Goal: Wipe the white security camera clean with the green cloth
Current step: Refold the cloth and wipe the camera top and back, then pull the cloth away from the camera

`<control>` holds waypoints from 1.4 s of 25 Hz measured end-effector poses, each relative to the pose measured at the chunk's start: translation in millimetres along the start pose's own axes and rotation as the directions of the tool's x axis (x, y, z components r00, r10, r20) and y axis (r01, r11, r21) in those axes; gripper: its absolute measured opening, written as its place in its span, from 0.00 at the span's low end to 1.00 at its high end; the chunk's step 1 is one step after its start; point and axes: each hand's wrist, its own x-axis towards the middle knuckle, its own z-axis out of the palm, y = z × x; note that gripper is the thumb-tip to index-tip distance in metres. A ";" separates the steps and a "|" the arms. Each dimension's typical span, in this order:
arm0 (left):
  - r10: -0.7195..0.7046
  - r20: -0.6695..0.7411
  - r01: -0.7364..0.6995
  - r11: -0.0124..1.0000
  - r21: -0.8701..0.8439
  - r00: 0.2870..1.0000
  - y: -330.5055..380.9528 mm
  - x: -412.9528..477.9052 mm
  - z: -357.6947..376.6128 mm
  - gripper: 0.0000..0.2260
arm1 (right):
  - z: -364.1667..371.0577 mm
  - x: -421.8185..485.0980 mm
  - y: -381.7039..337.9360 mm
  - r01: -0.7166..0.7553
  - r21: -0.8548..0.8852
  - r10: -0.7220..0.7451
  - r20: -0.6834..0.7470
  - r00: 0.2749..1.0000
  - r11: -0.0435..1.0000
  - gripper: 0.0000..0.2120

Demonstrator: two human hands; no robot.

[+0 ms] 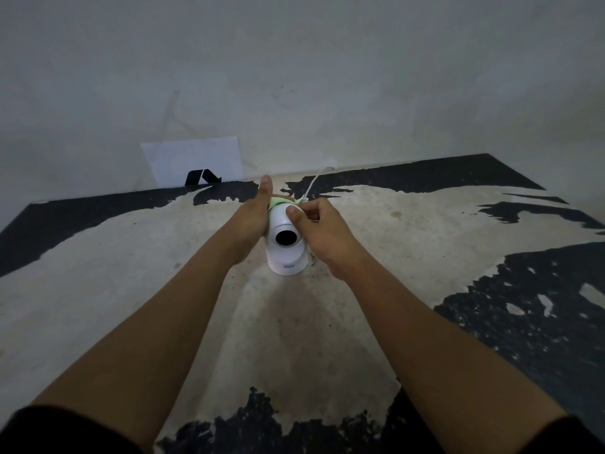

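White camera (287, 245) stands upright on the worn table (131, 257); my left hand (253, 213) presses the green cloth (278, 201) against it, my right hand (316, 222) grips its head.

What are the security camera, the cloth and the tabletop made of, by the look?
Security camera: likely glossy white plastic, smooth moulded shell with a soft sheen. Green cloth: soft fabric, folds under the left hand; weave unclear. Tabletop: black coating worn off a pale, matte base; material uncertain.

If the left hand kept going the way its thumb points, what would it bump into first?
Probably the wall. The left hand points away past the green cloth, over the bare table; depth is hard to judge.
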 end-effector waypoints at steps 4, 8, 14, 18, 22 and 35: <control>-0.129 0.055 0.135 0.983 -0.126 0.990 -23.7 -6.4 1.6 0.35 | -0.5 -1.6 -0.2 0.013 0.011 -0.013 -0.004 1.000 1.000 0.13; -0.043 -0.095 0.049 0.997 0.063 0.995 -41.5 -34.9 10.9 0.27 | 0.1 -1.3 2.2 -0.006 0.015 0.006 -0.008 1.000 1.000 0.15; 0.019 -0.230 -0.048 0.991 -0.122 0.973 -56.5 -63.7 -2.5 0.16 | 4.4 -6.2 -0.6 -0.001 0.013 0.002 -0.058 0.998 1.000 0.16; -0.117 -0.149 0.051 0.921 -0.387 0.982 -46.8 -86.0 -9.9 0.15 | 8.0 -16.0 2.4 0.042 -0.033 -0.045 -0.125 0.991 0.999 0.19; -0.150 -0.104 0.069 0.834 -0.547 0.983 -39.6 -106.4 -11.3 0.15 | -5.6 -51.4 -13.5 0.141 0.046 -0.126 -0.248 0.961 0.989 0.13; 0.368 -0.132 -0.337 0.918 0.210 0.920 -39.5 -154.2 51.0 0.10 | -47.3 -140.1 0.9 -0.264 0.465 0.195 0.191 0.962 0.845 0.08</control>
